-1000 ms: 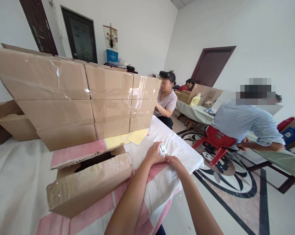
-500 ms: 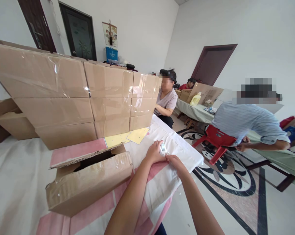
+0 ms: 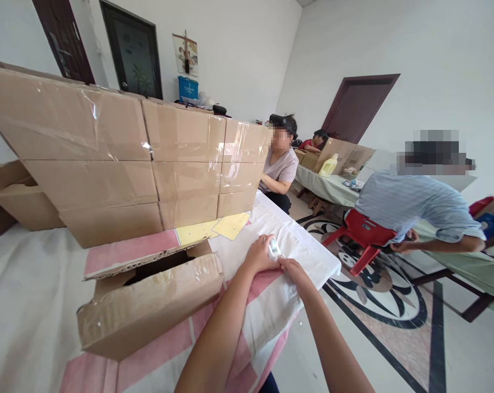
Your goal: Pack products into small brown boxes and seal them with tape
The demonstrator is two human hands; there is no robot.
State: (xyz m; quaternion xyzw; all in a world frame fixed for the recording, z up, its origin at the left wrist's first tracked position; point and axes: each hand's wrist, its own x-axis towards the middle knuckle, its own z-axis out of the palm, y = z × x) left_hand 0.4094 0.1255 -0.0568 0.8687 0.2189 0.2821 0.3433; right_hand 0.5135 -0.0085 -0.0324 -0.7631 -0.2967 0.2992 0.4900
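Over the right part of the cloth-covered table, my left hand is closed around a small white box-like item with a greenish patch on its face. My right hand pinches at the item's near end, its fingertips pressed together there; whether they hold a separate part is too small to tell. Left of my forearms lies a worn open cardboard box, its flap raised and its dark inside partly showing.
A wall of taped cardboard boxes stands along the table's far side. More open boxes are at the left. One person sits beyond the boxes; another bends over a table at right, on a red chair.
The camera view has shifted very slightly. Both hands stay on the white item in nearly the same place.
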